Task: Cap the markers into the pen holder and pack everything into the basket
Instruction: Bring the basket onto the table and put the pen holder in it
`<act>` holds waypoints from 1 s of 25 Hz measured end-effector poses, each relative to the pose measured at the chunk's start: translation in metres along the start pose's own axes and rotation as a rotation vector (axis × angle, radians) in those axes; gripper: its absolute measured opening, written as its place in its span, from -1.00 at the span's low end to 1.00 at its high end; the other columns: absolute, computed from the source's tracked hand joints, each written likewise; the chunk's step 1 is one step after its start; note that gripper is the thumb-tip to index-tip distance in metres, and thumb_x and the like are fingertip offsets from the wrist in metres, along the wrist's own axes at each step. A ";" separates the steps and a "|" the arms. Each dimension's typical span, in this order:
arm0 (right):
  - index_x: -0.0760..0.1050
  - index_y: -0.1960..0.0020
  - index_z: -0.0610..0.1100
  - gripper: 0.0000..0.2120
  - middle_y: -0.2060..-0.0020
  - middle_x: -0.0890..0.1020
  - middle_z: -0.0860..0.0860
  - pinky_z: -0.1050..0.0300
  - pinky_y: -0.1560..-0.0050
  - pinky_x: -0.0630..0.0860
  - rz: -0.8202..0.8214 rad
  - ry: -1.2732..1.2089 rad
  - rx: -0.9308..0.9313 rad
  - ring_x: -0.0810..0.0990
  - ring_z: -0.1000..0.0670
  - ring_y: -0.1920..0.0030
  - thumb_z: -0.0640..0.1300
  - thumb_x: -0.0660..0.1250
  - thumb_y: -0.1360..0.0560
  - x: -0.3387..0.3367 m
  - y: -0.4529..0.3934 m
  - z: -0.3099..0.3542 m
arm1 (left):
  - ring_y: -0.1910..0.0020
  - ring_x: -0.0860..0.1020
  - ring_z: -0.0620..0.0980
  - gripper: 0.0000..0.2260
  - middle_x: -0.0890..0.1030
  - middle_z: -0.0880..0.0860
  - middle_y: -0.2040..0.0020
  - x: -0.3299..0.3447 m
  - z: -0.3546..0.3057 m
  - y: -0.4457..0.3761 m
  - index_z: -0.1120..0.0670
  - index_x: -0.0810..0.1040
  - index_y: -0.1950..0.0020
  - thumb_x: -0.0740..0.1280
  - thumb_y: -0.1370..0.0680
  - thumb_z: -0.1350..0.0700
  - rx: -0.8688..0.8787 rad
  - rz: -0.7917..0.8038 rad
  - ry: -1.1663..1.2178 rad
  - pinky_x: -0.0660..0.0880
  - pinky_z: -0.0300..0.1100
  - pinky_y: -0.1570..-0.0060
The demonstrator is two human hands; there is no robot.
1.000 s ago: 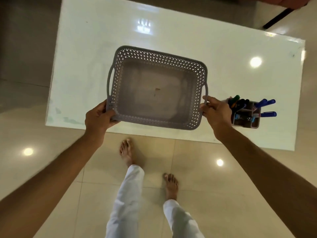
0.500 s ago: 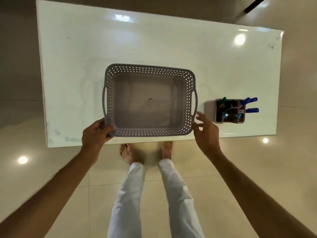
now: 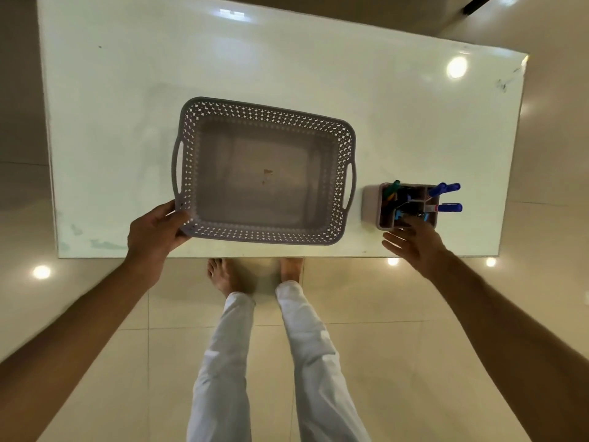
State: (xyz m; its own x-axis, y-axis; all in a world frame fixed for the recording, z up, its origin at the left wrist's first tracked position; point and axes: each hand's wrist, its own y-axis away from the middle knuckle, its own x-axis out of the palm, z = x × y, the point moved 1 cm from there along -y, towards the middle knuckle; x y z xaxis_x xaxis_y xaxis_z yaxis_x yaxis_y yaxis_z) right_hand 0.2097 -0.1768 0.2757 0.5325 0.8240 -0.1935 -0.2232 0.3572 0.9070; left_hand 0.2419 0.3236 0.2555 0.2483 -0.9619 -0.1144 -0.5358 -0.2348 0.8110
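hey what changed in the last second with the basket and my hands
The basket was set down on the table. The right hand let go of it and reached right to the pen holder, fingers open. The left hand still grips the basket's near corner; the markers stay in the holder.

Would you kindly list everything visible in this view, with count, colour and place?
basket: one, grey, perforated walls, on the table, nothing inside
pen holder: one, pale pinkish-grey, on the table right of the basket, apart from it
markers: several, blue, green and dark caps, standing in the pen holder; exact count unclear
table: one, glossy white
floor: beige tiles
legs: two, white trousers, bare feet at the table edge
left hand: grips the basket's near left corner
right hand: fingers spread, at the pen holder's near side
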 end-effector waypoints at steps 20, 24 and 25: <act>0.55 -0.13 -0.10 -0.77 -0.08 0.73 -0.18 -0.07 0.13 0.73 -0.221 0.221 -0.289 0.80 -0.09 0.16 -0.36 0.32 -0.56 0.039 0.014 0.088 | -0.02 0.77 0.08 -0.61 0.78 0.14 -0.03 -0.005 -0.026 0.009 0.01 0.60 -0.43 0.49 -0.60 0.15 -0.061 0.162 -0.269 0.67 -0.07 -0.19; 0.56 -0.12 -0.10 -0.81 -0.02 0.74 -0.11 -0.03 0.14 0.73 -0.092 0.284 -0.437 0.80 -0.08 0.07 -0.33 0.31 -0.59 0.059 0.046 0.111 | -0.03 0.77 0.06 -0.61 0.78 0.14 -0.03 -0.003 -0.022 0.007 0.05 0.61 -0.43 0.49 -0.59 0.17 -0.042 0.128 -0.256 0.67 -0.14 -0.11; 0.58 -0.10 -0.10 -0.81 0.00 0.75 -0.10 -0.02 0.14 0.73 -0.057 0.300 -0.464 0.79 -0.08 0.05 -0.32 0.30 -0.59 0.066 0.053 0.113 | -0.03 0.77 0.06 -0.60 0.78 0.13 -0.04 -0.004 -0.020 0.007 0.05 0.61 -0.43 0.49 -0.59 0.17 -0.037 0.129 -0.254 0.67 -0.12 -0.12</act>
State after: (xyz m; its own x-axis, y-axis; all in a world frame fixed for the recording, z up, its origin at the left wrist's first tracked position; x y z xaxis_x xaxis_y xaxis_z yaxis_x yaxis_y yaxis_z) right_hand 0.3253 -0.1534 0.3534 0.3140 0.8624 -0.3971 -0.5731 0.5056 0.6449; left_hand 0.2531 0.3287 0.2729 -0.0322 -0.9889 -0.1452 -0.5188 -0.1076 0.8481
